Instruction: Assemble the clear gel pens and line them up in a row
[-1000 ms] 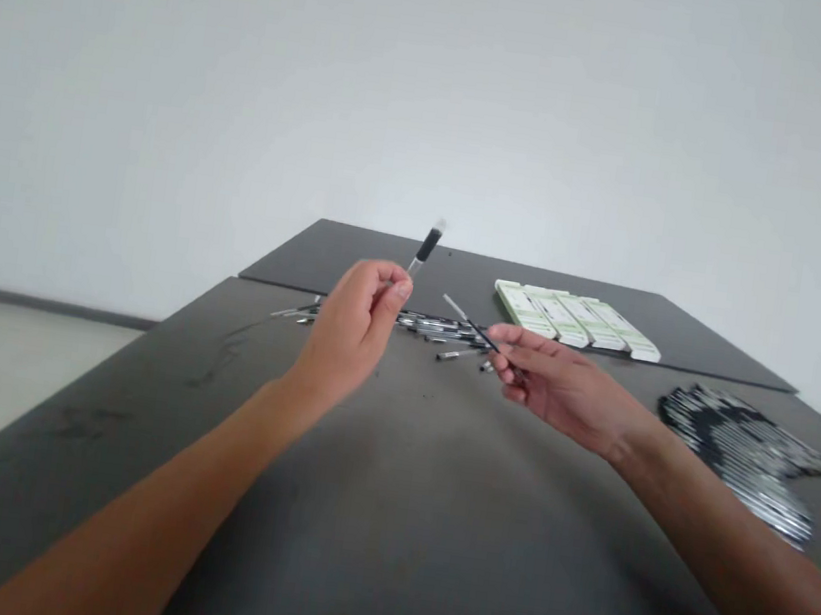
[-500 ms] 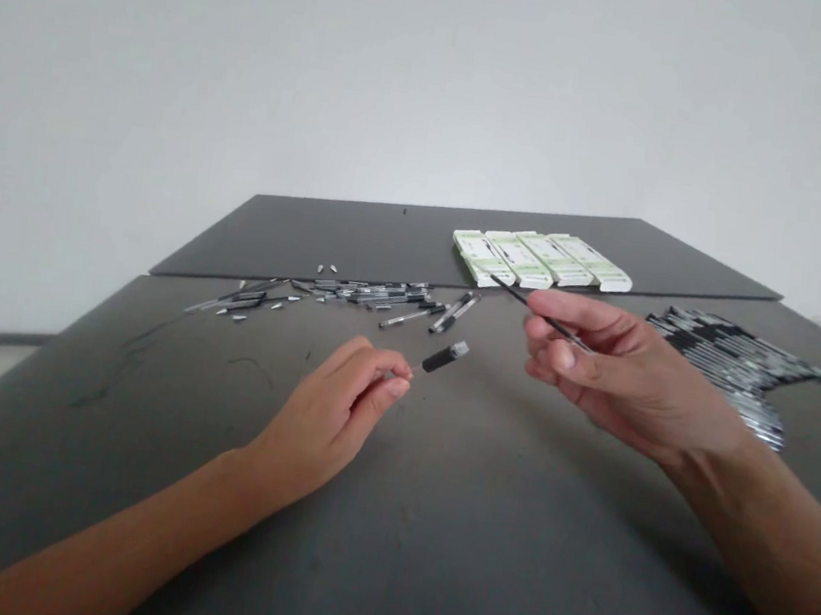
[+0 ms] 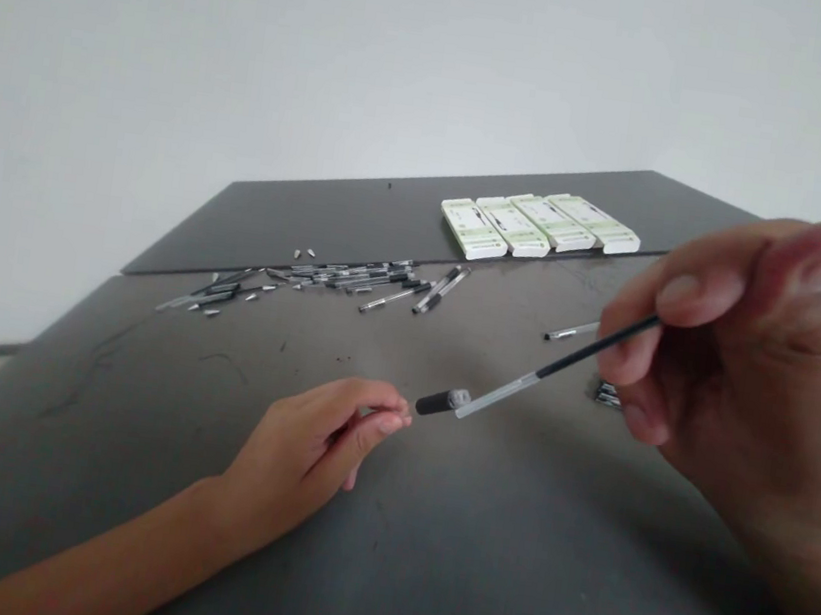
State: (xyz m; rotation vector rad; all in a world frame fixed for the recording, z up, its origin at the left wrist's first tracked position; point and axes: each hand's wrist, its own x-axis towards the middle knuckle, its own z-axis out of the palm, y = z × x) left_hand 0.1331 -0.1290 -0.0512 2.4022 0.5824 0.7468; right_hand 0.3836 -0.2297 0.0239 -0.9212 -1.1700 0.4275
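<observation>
My left hand (image 3: 320,447), low over the table's middle, pinches a short pen barrel (image 3: 437,402) with a black grip; its clear end points right. From the upper right, my right hand (image 3: 747,332) holds a thin pen refill (image 3: 546,368) between thumb and fingers. The refill is black along its upper part and pale and see-through at its lower end. That lower end slants down to the clear end of the barrel; whether it is inside or just beside it I cannot tell.
Loose pen parts (image 3: 354,278) lie heaped at the left, with small silver tips (image 3: 303,254) behind. Four-sided white-green boxes (image 3: 534,228) stand in a row at the back. A single pen (image 3: 570,333) and a partly hidden pile of pens (image 3: 607,394) lie near my right hand.
My right hand has moved up and right and turned, bringing the refill's pale end down to the barrel. The left hand has shifted slightly lower and still pinches the barrel.
</observation>
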